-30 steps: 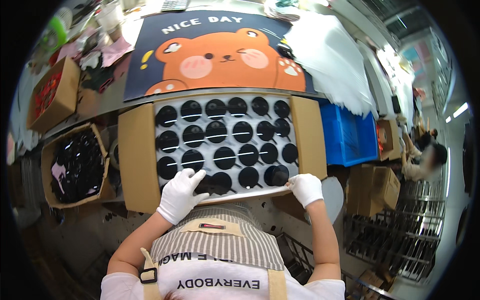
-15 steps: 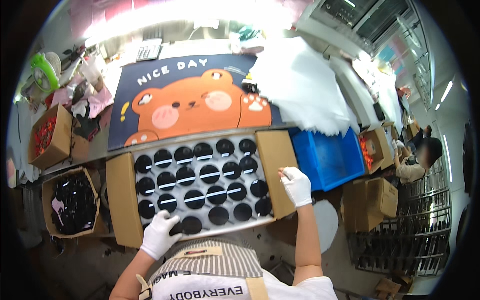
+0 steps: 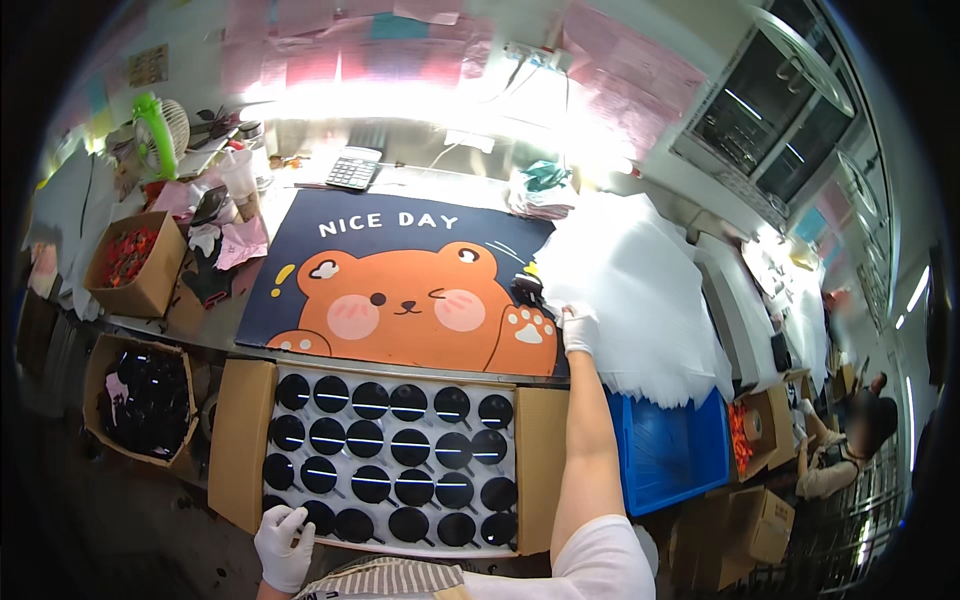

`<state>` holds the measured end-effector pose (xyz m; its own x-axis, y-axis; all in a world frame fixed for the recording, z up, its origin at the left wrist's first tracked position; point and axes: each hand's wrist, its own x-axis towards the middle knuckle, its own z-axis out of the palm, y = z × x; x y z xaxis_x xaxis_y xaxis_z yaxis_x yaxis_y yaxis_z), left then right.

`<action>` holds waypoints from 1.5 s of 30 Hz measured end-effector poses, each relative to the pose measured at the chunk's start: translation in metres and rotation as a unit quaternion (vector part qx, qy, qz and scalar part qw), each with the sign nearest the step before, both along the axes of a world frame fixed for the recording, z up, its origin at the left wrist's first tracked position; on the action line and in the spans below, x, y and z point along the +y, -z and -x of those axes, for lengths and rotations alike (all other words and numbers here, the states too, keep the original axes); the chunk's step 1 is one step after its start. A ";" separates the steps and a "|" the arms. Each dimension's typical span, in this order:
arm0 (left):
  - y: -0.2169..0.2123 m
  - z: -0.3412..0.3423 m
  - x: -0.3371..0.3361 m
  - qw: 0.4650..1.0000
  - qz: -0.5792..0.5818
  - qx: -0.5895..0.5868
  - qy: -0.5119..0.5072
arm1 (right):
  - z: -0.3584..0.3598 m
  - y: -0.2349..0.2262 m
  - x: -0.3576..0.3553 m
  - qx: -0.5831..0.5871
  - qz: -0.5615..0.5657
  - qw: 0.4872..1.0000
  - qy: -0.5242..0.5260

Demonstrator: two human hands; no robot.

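An open cardboard carton holds rows of shiny round black pieces with short handles, like small hand mirrors, lying on a white sheet. My left hand, white-gloved, is at the carton's near left corner. Its fingers are bent, with the thumb apart and nothing visible between them. Stretched out over the carton's right side, my right arm reaches the table. My gloved right hand has its fingertips closed at the left edge of a pile of thin white sheets; the exact grip is small in view.
A bear-printed mat covers the table, with a calculator behind it. Right of the carton sits a blue bin. At left stand a box of red pieces, a box of black pieces and a green fan. Another person works at far right.
My right hand has gone from the carton's right flap up to the white sheets. My left hand has drawn back slightly toward the carton's near left corner. The view has tilted upward.
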<state>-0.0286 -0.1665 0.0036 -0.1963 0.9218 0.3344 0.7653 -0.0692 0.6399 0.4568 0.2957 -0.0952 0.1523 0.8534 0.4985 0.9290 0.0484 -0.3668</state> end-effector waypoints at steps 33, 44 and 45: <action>0.035 0.059 0.038 0.992 0.097 -0.055 -0.058 | 0.199 -0.058 -0.341 0.524 0.320 0.788 -0.043; 0.015 -0.026 0.136 0.859 0.147 0.290 0.396 | 0.183 -0.086 -0.373 0.061 -0.029 0.964 -0.256; 0.020 -0.032 0.141 0.840 0.142 0.294 0.432 | 0.179 -0.086 -0.380 0.032 -0.006 0.948 -0.316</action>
